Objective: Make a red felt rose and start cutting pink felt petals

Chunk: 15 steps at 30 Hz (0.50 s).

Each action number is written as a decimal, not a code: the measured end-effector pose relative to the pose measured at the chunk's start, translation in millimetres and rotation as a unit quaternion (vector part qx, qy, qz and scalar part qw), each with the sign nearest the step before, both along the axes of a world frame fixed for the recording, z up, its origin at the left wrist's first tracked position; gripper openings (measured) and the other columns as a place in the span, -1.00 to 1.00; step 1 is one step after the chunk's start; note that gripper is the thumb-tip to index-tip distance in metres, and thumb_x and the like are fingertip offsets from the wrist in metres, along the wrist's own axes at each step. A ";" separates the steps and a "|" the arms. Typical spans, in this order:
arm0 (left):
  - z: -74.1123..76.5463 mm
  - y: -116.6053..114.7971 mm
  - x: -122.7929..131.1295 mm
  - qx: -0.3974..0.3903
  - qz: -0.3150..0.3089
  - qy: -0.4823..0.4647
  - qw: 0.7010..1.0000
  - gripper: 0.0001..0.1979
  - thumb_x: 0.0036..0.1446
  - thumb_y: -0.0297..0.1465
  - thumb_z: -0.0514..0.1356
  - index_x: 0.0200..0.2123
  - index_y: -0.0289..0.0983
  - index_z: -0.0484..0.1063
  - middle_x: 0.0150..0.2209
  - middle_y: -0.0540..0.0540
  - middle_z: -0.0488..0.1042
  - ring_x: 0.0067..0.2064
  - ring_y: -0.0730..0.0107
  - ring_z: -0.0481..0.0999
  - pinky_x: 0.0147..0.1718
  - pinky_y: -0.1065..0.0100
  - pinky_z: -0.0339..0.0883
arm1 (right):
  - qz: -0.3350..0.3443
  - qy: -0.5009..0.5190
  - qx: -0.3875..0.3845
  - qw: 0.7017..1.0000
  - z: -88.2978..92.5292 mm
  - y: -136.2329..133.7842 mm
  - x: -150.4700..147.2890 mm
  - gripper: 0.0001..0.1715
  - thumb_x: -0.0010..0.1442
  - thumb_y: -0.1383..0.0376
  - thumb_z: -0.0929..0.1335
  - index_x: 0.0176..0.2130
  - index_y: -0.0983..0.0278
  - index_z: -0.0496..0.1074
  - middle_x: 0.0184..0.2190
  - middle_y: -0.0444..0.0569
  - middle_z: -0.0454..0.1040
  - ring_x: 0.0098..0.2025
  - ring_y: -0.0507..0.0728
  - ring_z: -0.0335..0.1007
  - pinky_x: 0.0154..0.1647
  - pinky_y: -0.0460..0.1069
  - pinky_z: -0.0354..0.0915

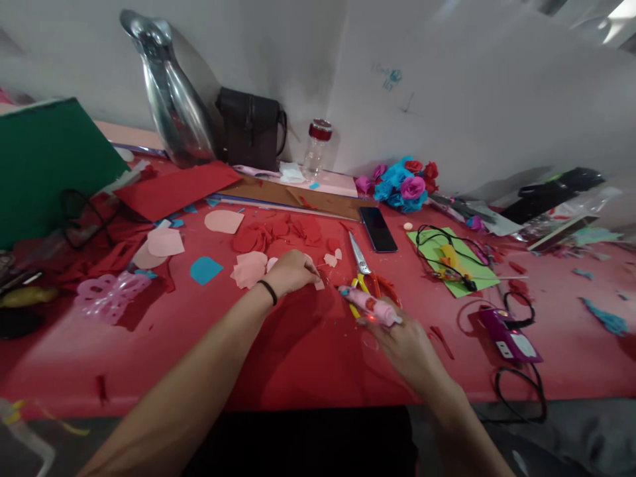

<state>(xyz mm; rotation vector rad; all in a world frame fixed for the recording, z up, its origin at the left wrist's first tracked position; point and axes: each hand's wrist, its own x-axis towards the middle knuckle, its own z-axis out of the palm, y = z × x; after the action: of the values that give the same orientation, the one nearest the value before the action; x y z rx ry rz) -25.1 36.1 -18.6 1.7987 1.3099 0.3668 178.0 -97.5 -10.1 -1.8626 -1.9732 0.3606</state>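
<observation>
My left hand [293, 273], with a black band at the wrist, is closed at the fingertips on a small pink paper piece [319, 285]. Pale pink paper petals [248, 270] lie beside it, and red paper petals [298, 228] are heaped just behind. My right hand [405, 341] grips a pink glue gun [373, 307], its teal nozzle pointing left toward my left hand. A small red light glows near the grip. Under and behind the gun lie scissors [358, 255] with yellow and orange handles, partly covered.
Behind my hands lie a phone [378, 230] and blue, red and purple paper flowers [405, 182]. To the right are a green sheet [467, 271] with cables and a purple power strip [509, 336]. A metal jug [173, 99], black bag [251, 126] and glass bottle [316, 149] stand along the wall.
</observation>
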 end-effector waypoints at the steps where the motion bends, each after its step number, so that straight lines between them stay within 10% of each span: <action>1: 0.1 0.9 -1.9 -0.005 0.014 -0.018 1.000 -0.94 -0.19 -0.43 0.26 -0.61 -0.27 0.55 -0.55 -0.03 0.54 -0.45 0.41 0.43 -0.46 0.43 0.18 | -0.014 -0.013 0.003 1.000 3.9 0.9 8.0 -0.72 0.26 0.11 0.20 -0.26 0.20 0.39 -0.37 0.02 0.50 -0.38 0.18 0.44 -0.42 -0.01 0.25; 10: 15.5 3.5 -12.5 -0.066 0.083 -0.214 0.971 -0.95 -0.14 -0.48 0.20 -0.56 -0.32 0.48 -0.56 -0.03 0.51 -0.48 0.48 0.45 -0.42 0.44 0.31 | -0.126 -0.311 -0.013 0.942 -9.9 34.8 106.4 -0.76 0.19 0.33 0.23 -0.21 0.44 0.37 -0.29 0.31 0.47 -0.20 0.34 0.40 -0.16 0.15 0.25; 15: 21.1 3.2 -15.9 -0.039 0.070 -0.224 0.971 -0.96 -0.12 -0.46 0.23 -0.50 -0.31 0.47 -0.53 -0.01 0.50 -0.45 0.47 0.47 -0.41 0.44 0.32 | -0.126 -0.310 0.056 0.941 7.5 45.1 68.1 -0.68 0.14 0.35 0.25 -0.13 0.38 0.46 -0.09 0.30 0.45 -0.08 0.44 0.35 -0.13 0.28 0.24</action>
<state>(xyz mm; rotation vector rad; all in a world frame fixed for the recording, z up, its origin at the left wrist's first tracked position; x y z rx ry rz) -40.9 39.3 2.4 1.4511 1.1118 0.7413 246.1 -52.4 -2.5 -2.3068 -2.0107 -0.4649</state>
